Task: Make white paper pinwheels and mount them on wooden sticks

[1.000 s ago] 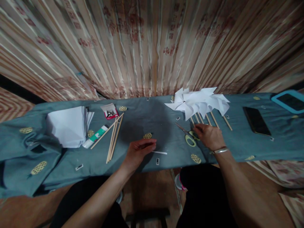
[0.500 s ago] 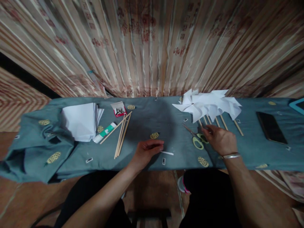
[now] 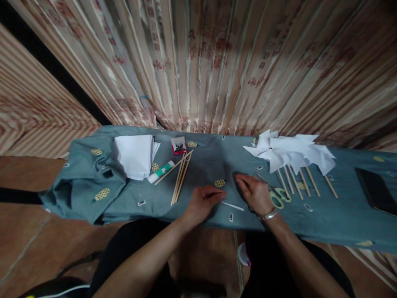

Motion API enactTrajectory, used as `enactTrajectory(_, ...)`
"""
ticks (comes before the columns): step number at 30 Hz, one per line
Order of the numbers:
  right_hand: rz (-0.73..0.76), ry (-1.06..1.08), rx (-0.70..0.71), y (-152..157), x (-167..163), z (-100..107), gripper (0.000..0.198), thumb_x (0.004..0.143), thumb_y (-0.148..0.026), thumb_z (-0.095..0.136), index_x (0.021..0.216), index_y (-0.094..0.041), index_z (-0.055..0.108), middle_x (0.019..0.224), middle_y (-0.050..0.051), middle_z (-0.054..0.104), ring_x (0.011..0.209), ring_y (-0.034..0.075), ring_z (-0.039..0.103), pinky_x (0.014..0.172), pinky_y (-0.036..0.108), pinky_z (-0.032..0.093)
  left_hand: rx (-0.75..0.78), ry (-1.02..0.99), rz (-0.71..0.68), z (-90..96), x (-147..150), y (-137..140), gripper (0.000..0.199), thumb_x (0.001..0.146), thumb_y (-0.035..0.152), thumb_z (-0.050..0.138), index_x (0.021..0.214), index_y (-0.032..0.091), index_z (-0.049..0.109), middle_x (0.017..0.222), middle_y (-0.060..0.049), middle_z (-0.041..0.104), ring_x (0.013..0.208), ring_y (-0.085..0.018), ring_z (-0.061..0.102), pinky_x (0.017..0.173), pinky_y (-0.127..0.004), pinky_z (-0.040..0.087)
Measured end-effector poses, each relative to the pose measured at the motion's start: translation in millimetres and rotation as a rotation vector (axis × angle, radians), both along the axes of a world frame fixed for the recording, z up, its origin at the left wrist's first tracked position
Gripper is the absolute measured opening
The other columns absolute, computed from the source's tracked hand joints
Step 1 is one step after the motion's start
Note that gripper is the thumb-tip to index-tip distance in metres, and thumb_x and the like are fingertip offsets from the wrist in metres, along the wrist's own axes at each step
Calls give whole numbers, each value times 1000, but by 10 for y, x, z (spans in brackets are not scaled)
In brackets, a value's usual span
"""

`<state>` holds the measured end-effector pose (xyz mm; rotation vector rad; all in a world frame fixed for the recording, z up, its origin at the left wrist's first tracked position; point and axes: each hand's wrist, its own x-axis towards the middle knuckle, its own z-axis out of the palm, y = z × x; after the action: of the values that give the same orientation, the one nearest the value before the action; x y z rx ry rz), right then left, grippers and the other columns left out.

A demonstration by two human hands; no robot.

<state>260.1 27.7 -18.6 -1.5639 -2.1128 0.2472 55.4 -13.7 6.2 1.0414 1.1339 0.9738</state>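
My left hand [image 3: 203, 203] rests low over the cloth near its front edge, thumb and fingertips pressed together. Anything between them is too small to make out. A thin white paper strip [image 3: 234, 206] lies on the cloth just right of those fingertips. My right hand [image 3: 252, 192] is left of the scissors [image 3: 277, 198], its fingers loosely bent and seeming to hold nothing. The green-handled scissors lie partly behind that hand. Behind them, several white paper pinwheels [image 3: 294, 151] overlap in a row, their wooden sticks [image 3: 304, 182] pointing towards me.
On the left lie a stack of white paper [image 3: 133, 157], a glue stick [image 3: 161, 171], loose wooden sticks [image 3: 181, 178] and a small red box of metal pins [image 3: 179, 147]. A dark phone [image 3: 376, 190] is at the right. A curtain [image 3: 198, 82] hangs behind the cloth-covered table [image 3: 204, 153].
My right hand has left the pinwheel sticks and scissors and come left towards my left hand. My left hand has shifted slightly left, uncovering more of the strip. The camera view has turned left.
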Motion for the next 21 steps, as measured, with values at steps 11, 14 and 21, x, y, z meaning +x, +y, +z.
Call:
enactTrajectory(11,250,-38,-165,233,-1008,280,23,90,-17,54,100,-17,75,100,10,78,90,21,73,83,30,54,1,-192,30,77,-187,-99,46,67,61,71,54,17,67,59,-3,64,60,-16,55,63,-28,43)
enactTrajectory(14,264,-17,-155,407,-1299,402,21,88,-16,57,97,-17,75,97,9,79,88,20,73,81,29,53,5,-244,106,114,-313,-83,47,67,62,70,54,16,66,59,-3,63,60,-15,53,65,-28,43)
enactTrajectory(21,496,496,-280,70,-1790,1302,17,88,-31,64,87,-17,74,82,3,76,75,17,70,69,26,53,-181,-379,121,17,-310,-261,43,67,58,70,54,16,65,57,-5,62,54,-14,51,59,-30,43)
